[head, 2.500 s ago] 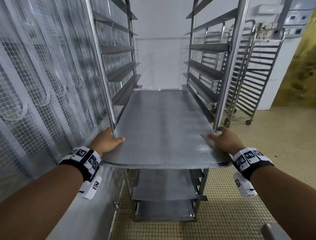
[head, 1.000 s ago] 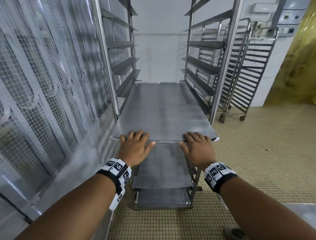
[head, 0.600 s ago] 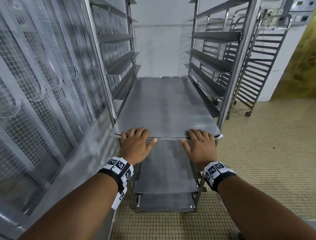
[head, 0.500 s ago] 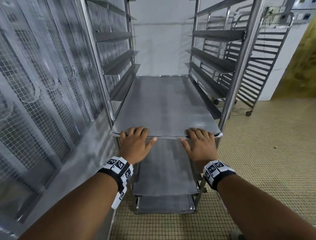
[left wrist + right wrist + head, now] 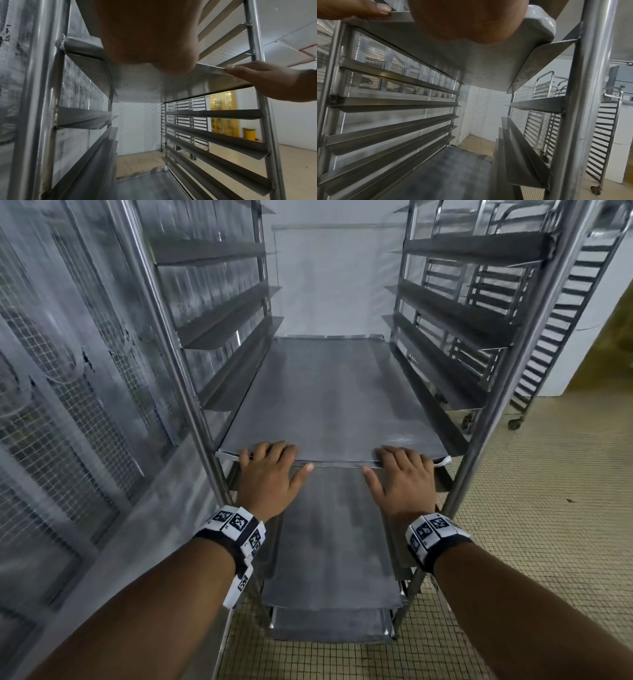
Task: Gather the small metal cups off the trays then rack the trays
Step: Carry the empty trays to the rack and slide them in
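Tray (image 5: 329,402) lies beyond our flat, straight fingers (image 5: 263,450) of both hands; pushing unevenly could jam it on the rack (image 5: 455,419) rails.

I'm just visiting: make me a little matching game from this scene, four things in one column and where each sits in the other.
Things:
1. left hand
2. top tray
3. yellow bin
4. second rack

Places:
A. on the floor by the yellow curtain
B. fingers on the top tray's near edge, left side
C. on the rack's side rails, above two lower trays
D. on wheels, off to the right

Pairs: 1-B, 2-C, 3-A, 4-D
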